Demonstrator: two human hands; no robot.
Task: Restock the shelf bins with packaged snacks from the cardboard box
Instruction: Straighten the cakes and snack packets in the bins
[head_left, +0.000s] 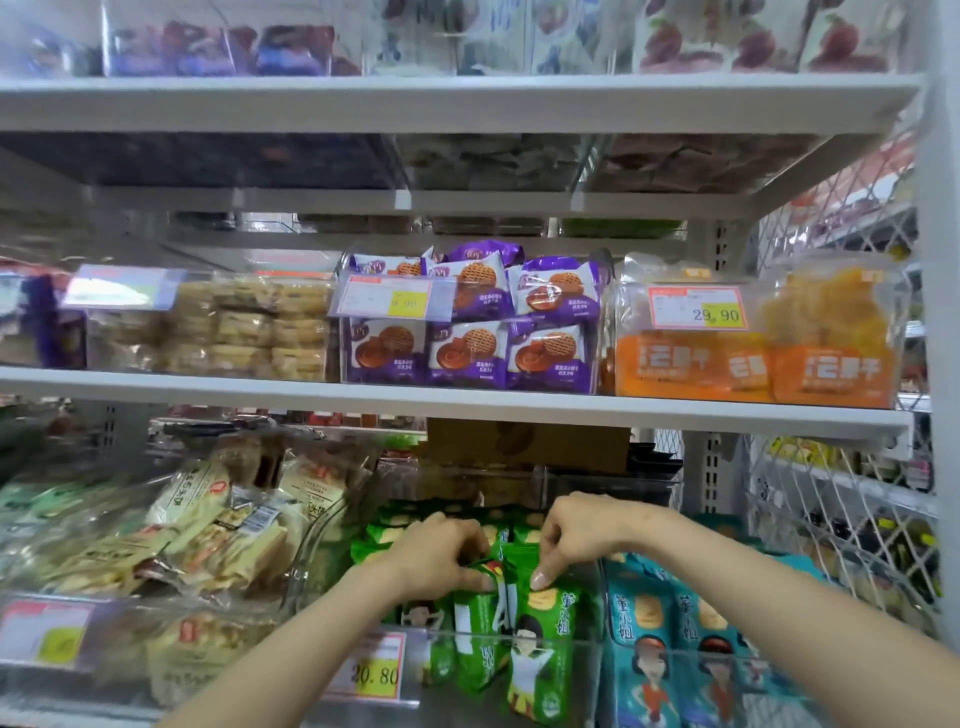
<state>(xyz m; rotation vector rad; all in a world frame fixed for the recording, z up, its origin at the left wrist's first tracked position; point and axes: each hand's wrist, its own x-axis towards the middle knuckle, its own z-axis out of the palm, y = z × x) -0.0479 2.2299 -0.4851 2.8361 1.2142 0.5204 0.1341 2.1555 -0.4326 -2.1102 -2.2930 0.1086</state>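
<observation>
Both hands work at 6 o'clock of the view, inside a clear bin (587, 608) on the lowest level. The left hand (441, 556) is curled over the tops of the green packs (540, 639), gripping them with fingertips pressed on a top edge; its thumb is hidden under the palm. The right hand (576, 535), just at 3 o'clock of the left, pinches the top of one upright green pack between thumb and forefinger, with the other fingers bent behind. The packs stand on end in rows. The front ones show a cartoon figure, and the rear ones are partly covered by the hands. Both forearms are cut off by the bottom edge.

A price tag (371, 667) reading 20.80 hangs on the bin front, at 9 o'clock of the front packs. At 3 o'clock of the bin, teal packs (675, 649) stand in a neighbouring bin, cut off below. At 9 o'clock, pale packs (208, 535) lie heaped and blurred, their print unreadable.

At 12 o'clock of the hands, behind the bins, a brown cardboard (524, 444) shape shows only in part — whether it is the box cannot be told. Above it runs a white shelf (467, 405) carrying purple packs (467, 322) at centre and orange packs (748, 364) at 3 o'clock, under a tag marked 29.90. The topmost level is a blur — nothing there can be made out.
</observation>
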